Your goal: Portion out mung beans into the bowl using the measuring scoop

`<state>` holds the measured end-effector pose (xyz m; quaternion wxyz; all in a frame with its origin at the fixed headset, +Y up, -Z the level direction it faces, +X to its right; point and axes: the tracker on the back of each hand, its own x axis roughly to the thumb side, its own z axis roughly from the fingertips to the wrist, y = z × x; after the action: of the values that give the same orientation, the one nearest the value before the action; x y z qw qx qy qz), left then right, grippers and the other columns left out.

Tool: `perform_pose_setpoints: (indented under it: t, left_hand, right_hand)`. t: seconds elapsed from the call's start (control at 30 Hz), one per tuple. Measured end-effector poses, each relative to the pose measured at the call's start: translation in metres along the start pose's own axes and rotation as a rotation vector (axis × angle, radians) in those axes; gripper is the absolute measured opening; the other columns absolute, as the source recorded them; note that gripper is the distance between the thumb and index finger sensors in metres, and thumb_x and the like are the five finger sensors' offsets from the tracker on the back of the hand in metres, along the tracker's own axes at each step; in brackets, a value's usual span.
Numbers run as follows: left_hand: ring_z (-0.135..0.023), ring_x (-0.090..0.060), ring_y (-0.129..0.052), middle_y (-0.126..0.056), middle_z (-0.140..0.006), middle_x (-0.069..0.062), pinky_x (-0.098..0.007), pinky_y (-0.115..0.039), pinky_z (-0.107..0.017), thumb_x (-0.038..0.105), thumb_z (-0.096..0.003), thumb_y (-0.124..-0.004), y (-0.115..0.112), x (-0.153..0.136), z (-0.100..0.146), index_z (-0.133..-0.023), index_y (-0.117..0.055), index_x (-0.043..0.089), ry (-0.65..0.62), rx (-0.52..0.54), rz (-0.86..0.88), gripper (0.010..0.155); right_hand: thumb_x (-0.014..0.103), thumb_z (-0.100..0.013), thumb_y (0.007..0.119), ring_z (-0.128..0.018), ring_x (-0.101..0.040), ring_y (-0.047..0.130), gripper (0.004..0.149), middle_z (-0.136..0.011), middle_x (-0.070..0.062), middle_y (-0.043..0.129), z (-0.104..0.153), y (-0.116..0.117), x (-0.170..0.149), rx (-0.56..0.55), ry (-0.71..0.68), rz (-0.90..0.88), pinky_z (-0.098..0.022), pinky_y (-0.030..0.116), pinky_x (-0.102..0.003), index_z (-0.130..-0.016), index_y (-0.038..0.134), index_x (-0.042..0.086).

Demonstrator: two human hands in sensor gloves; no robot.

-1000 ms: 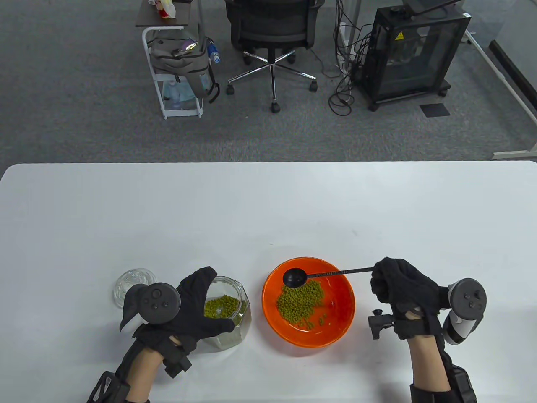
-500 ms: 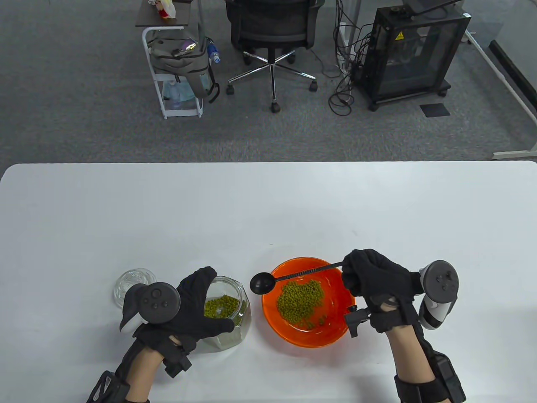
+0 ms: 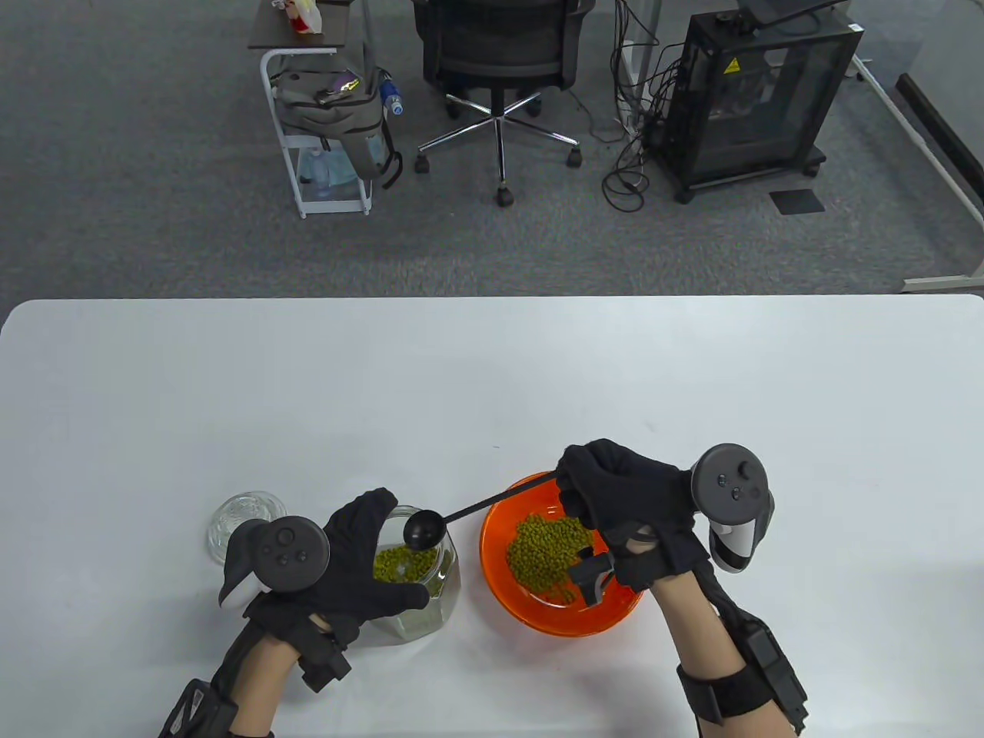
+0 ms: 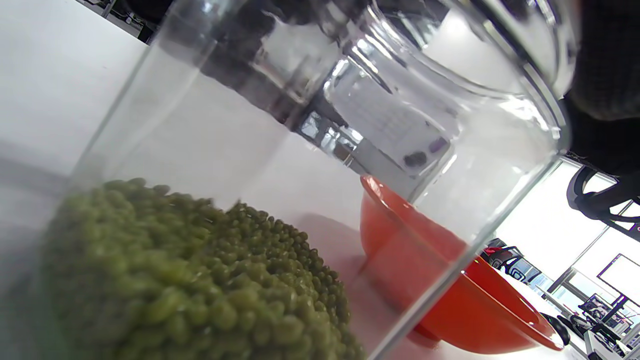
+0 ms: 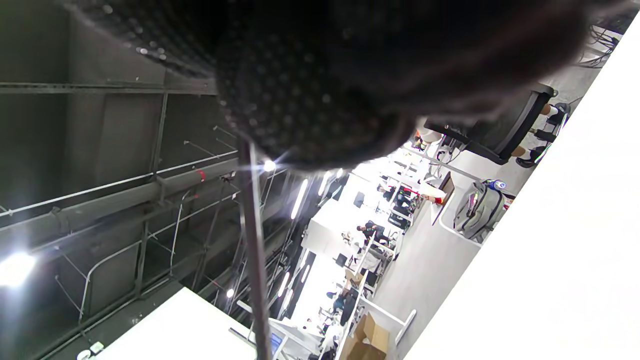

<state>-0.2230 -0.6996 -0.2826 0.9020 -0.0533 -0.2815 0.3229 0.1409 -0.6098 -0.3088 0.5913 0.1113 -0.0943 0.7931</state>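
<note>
Curling tight around the handle, the right hand (image 3: 623, 500) holds the black scoop (image 3: 421, 530) over the mouth of the glass jar (image 3: 430, 607) of mung beans (image 3: 400, 565), which the left hand (image 3: 361, 576) grips, beside the orange bowl (image 3: 500, 592) on the bench (image 3: 492, 384).

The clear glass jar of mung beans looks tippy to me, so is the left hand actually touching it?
Touching. The table view shows the left hand with fingers wrapped around the clear glass jar.
</note>
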Motion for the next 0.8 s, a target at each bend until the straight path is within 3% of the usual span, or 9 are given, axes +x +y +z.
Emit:
perform_pose_setpoints:
  t: [0.37,0.8]
  left_hand:
    - [-0.103,-0.061,-0.055,-0.038,-0.114,-0.032,-0.073,-0.054,-0.072,0.082,-0.0393,-0.087,0.0,0.0,0.0,-0.11,-0.028,-0.002,-0.002,-0.002,0.0,0.124]
    - [-0.103,-0.061,-0.055,-0.038,-0.114,-0.032,-0.073,-0.054,-0.072,0.082,-0.0393,-0.087,0.001,0.0,0.0,-0.11,-0.028,-0.002,-0.001,0.001,0.004,0.125]
  right_hand:
    - [0.047,-0.047,0.083,-0.012,-0.022,0.101,0.044,-0.032,-0.008,0.107,-0.01,0.048,0.028,0.113,-0.082,0.227,-0.011,0.087,-0.034,-0.056,0.099,0.007]
    - [0.049,-0.045,0.086,-0.014,-0.023,0.102,0.044,-0.034,-0.009,0.109,0.007,0.124,0.08,0.182,-0.367,0.701,-0.013,0.087,-0.034,-0.057,0.101,0.01]
